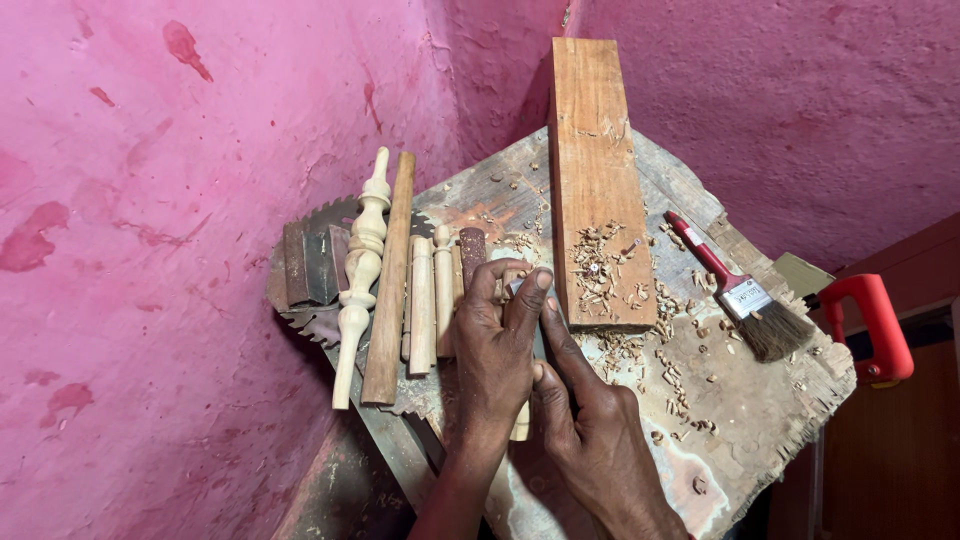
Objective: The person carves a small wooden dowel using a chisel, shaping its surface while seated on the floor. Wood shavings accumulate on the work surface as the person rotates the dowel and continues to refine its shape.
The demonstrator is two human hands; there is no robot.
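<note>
A small wooden piece (521,420), pale and narrow, is held between two hands near the middle of a worn wooden table (745,420); only its lower end is seen below the left hand, and its upper part is hidden by the fingers. The left hand (495,350) is curled over the piece, with fingers bent and closed around it. The right hand (590,425) is laid just beside the left, its forefinger stretched along a thin grey strip (540,340) that is pressed against the piece; what kind of tool this is cannot be told.

Left of the hands, several turned wooden spindles (360,270) and a plain wooden stick (390,290) are laid side by side, resting partly on a round saw blade (310,325) whose teeth are seen at the table's left edge. Dark blocks (310,265) are set on the blade.

Right of the hands, a reddish-brown plank (595,170) is laid lengthwise on the table, its far end leaned against a pink wall (200,200). Wood shavings (670,370) are scattered over the plank's near end and across the table. Further right, a paintbrush (740,295) with a red handle is laid at a slant among the shavings. A red saw handle (880,325) is seen past the table's right edge.
</note>
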